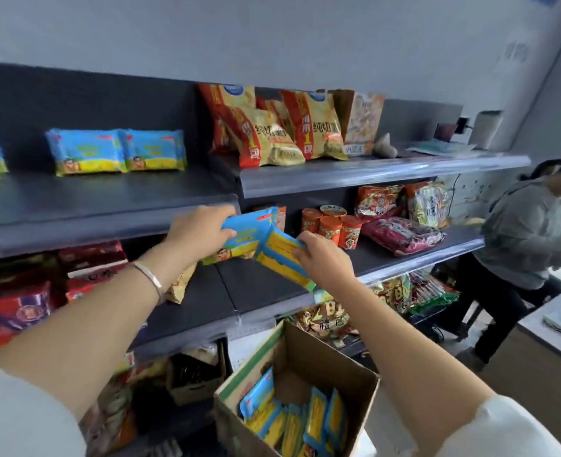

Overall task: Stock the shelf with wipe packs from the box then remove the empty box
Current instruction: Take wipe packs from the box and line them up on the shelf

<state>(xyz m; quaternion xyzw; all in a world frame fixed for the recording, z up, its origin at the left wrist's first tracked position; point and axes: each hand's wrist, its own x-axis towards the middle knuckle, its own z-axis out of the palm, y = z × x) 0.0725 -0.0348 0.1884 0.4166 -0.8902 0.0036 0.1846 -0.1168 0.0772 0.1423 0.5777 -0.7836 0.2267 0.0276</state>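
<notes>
place: small shop, snack aisle | shelving: dark tiered shelves (107, 199) with clear label strips (371, 179) on the front edges | goods: chip bags (272, 133), cup noodles (330, 225), noodle packs (401, 235) and wipe packs (117, 151) faced outward | stock: open cardboard box (305, 351) of more packs below | right: second person (520, 232) near a bench (552, 324)

Dark grey shelf (107, 192) in tiers. On the top tier, up and left of the left hand (200, 232): two blue wipe packs (91, 153) side by side, touching; another at the far left edge. Above the right hand (322, 258): upright red-and-gold snack bags (272, 133). On the middle tier, just right of the right hand: orange cups (332, 225), then red noodle packs (401, 235). Left of the left wrist: red packets (15, 311).
</notes>
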